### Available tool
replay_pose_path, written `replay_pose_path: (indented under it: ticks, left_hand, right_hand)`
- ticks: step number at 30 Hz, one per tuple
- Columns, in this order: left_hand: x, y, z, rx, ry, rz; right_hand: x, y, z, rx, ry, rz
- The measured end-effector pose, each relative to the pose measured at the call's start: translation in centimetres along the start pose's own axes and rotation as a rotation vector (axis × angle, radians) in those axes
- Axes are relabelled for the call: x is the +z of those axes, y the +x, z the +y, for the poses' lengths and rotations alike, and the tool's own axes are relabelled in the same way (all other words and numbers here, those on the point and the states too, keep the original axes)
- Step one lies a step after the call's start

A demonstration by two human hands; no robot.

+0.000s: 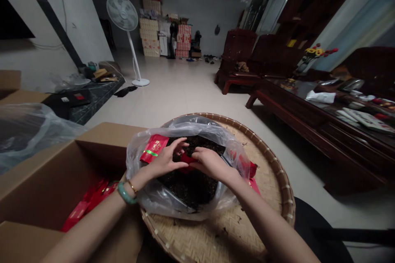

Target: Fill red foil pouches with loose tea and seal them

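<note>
A clear plastic bag [138, 141] stands wide at its mouth on a round woven bamboo tray [216, 238], full of dark loose tea leaves [197, 189]. Over the leaves, my right hand [210, 162] has its fingers closed on a small red packet [187, 158], mostly hidden by the hands. My left hand [169, 157] is at the packet's left side, fingers spread and curved, thumb tip close to it; whether it touches is unclear. A flat red packet with gold print and a green strip [155, 148] lies on the bag's left rim.
At left, an open cardboard box [37, 185] holds several red packets [89, 201]. More red packets [253, 170] lie on the tray, right of the bag. A black round stool [317, 230] is at lower right. Beyond stand a white fan [132, 49] and a dark wooden table [308, 119].
</note>
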State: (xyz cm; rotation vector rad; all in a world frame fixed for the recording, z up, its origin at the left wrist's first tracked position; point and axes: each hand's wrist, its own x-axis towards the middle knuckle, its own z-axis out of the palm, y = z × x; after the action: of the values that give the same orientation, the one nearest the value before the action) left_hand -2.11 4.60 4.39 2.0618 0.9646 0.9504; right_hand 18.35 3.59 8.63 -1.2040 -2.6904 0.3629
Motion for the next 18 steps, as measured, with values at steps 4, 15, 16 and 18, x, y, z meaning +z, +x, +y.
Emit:
replay_pose_path:
  ticks: [4,15,16,18]
  left_hand:
    - [1.7,0.1,-0.7,-0.269,-0.258,0.024]
    - [4.6,0.3,0.5,-0.437,-0.721,0.312]
    - [5.0,0.2,0.5,-0.445,-0.742,0.349]
    - [5.7,0.1,0.5,-0.451,-0.76,0.409]
  right_hand:
    - [0.1,-0.4,0.5,-0.025,0.15,0.079]
    - [0.1,-0.9,1.5,0.007,0.396,0.172]
    - [0.2,-1.0,1.5,-0.006,0.408,0.163]
    - [0.3,-1.0,1.5,-0.025,0.394,0.102]
